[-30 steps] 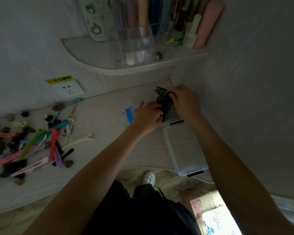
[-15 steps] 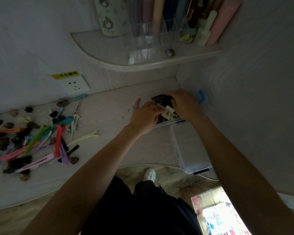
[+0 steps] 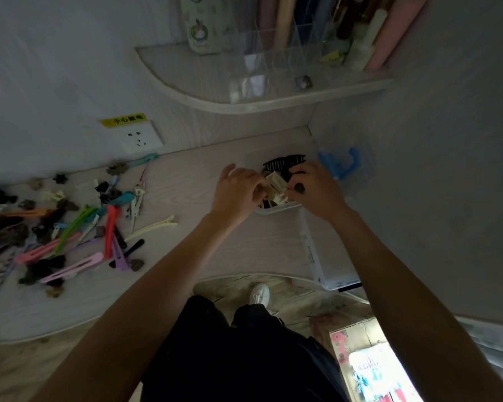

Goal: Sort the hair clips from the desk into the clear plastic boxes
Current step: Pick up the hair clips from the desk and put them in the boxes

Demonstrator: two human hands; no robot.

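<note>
Packing step at far clear plastic box (image 3: pixel 276 208): left hand (image 3: pixel 238 192) and right hand (image 3: pixel 314 190), fingers pinching cream claw clip (image 3: pixel 276 182). Next, probably: release, return to hair clips (image 3: pixel 70 227) left on table (image 3: pixel 201 242).

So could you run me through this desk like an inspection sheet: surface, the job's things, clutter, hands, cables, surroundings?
Surface: pale wood-grain desk, dimly lit.
Job's things: loose pile of colourful and dark hair clips at the desk's left; clear plastic box by the corner holding black and cream claw clips; a second clear plastic box nearer the desk edge, contents not visible.
Clutter: blue plastic piece by the right wall.
Hands: left hand and right hand over the first box, each with a curled grip on clips.
Cables: nothing seen.
Surroundings: white wall socket with yellow label; curved corner shelf carrying a clear acrylic organiser with bottles.
</note>
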